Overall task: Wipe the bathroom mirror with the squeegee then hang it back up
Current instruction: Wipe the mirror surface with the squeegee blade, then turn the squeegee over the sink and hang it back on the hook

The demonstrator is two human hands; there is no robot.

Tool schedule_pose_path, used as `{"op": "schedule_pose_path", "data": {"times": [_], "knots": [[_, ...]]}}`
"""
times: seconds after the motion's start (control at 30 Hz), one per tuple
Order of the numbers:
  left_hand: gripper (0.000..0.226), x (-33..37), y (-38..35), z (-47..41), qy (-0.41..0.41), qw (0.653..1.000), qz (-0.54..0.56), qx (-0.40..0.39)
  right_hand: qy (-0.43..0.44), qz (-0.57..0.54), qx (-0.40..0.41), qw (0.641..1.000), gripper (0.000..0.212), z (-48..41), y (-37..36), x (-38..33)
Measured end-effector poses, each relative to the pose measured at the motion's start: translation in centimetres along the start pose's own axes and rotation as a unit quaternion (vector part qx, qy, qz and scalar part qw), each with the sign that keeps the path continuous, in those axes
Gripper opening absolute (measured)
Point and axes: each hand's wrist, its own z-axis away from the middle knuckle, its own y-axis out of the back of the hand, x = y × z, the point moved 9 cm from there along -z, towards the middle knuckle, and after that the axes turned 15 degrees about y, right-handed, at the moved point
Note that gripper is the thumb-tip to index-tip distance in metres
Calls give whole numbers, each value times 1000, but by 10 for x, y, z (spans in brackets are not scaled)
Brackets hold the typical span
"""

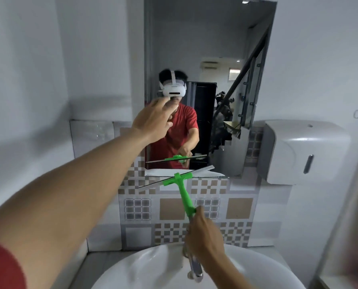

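Green plastic forms the squeegee (182, 190), which the right hand (205, 232) is gripping at the lower end of the handle, fingers wrapped closed around it. The handle is running up toward 11 o'clock from the fist, leaving the blade well clear of the fingers. The blade is lying tilted across the bottom edge of the mirror (211, 49), right end higher, probably at the finish of a downward stroke; whether it is touching the glass cannot be told. The left hand (153, 119) is reaching out at 10 o'clock from the blade, fingers loosely spread and gripping nothing, near the mirror's left edge, apparently for balance. Below the right hand, the sink (149, 268) is positioned to catch any runoff.
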Motion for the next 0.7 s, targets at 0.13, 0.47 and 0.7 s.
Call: {"op": "schedule_pose_path", "data": {"times": [0.13,0.47,0.7], "knots": [[44,39,-4,70,5,990,99,-101,42,97,-26,994,33,17,56,2],[33,134,-14,176,21,940,173,-294,181,306,33,934,18,44,189,-27],[13,150,5,186,34,932,206,-298,265,313,25,911,9,51,217,-44]]}}
